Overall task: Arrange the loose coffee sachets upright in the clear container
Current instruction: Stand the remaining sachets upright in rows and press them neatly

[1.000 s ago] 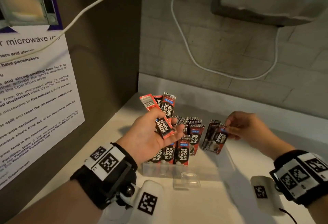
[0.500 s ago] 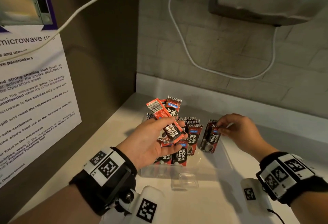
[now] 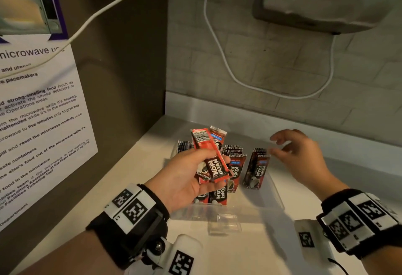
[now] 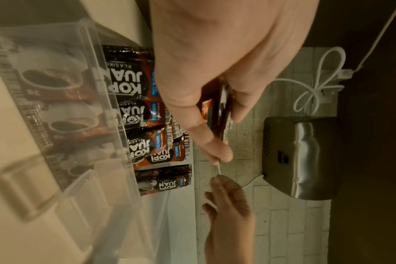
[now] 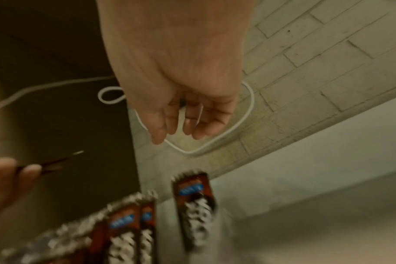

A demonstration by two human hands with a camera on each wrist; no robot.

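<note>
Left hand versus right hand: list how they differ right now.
The left hand grips several sachets, fingers curled round them; the right hand holds nothing, fingers loose. The left hangs over the container's near-left part; the right is beside its rightmost upright sachets. Both wear tagged wristbands.

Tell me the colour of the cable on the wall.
White; the cable shows best in the head view.
</note>
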